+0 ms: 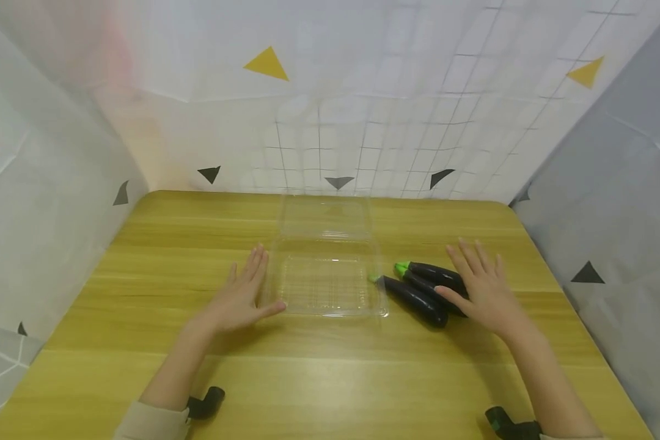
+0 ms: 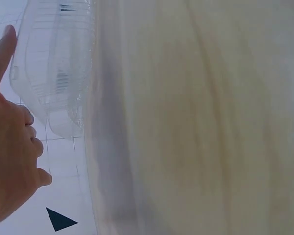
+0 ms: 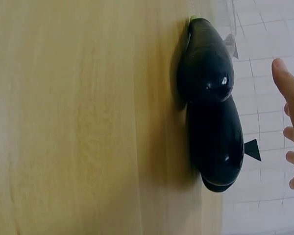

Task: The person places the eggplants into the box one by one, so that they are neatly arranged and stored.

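Backdrop (image 1: 181,134): pale, partly gridded sheeting with yellow, grey and black triangles (image 1: 266,65), behind and at both sides.
Tabletop (image 1: 330,379): yellowish wood grain, rounded far corners.
Container (image 1: 324,290): clear plastic, mid-table, its lid (image 1: 326,219) folded open toward the back.
Eggplants (image 1: 415,302): three, glossy and nearly black, lying close together just right of the container, green stems (image 1: 400,269) angled toward it.
Left hand (image 1: 239,299): beside the container's left edge, thumb spread away from straight fingers, gripping nothing; whether the thumb touches the plastic cannot be told.
Right hand (image 1: 486,299): above the eggplants, apart from them, fingers spread, gripping nothing.
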A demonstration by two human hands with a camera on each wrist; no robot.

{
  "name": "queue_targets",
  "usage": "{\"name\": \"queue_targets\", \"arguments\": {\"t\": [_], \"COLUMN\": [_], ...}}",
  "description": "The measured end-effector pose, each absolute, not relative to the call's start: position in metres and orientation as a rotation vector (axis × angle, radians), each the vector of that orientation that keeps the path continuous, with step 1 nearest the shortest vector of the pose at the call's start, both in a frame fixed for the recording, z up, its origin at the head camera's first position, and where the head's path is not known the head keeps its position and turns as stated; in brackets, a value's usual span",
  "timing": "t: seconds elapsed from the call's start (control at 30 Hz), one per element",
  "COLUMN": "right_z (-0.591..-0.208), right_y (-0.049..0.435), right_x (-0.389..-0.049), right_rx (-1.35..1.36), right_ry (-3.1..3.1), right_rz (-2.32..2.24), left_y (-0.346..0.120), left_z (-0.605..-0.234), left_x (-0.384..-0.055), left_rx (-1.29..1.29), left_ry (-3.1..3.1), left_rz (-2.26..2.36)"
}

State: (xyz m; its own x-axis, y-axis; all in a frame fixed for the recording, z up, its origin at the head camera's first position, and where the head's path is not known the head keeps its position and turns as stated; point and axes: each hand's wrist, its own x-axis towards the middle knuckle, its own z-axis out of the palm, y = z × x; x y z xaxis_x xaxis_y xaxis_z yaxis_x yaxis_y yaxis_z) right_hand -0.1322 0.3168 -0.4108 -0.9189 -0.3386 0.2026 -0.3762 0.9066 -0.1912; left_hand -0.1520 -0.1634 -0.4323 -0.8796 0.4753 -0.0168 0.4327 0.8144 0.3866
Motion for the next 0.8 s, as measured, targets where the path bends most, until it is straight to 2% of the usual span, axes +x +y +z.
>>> {"name": "queue_targets", "arguments": {"t": [0.8], "right_z": [-0.407], "right_y": [0.3102], "right_x": [-0.1261], "right_rx": [0.657], "right_ry": [-2.785], "right_rz": [0.281], "left_y": [-0.1584], "left_z": [-0.4335], "left_x": [-0.1487], "left_rx": [0.751], "left_ry": [2.881], "left_rz": [0.585]}}
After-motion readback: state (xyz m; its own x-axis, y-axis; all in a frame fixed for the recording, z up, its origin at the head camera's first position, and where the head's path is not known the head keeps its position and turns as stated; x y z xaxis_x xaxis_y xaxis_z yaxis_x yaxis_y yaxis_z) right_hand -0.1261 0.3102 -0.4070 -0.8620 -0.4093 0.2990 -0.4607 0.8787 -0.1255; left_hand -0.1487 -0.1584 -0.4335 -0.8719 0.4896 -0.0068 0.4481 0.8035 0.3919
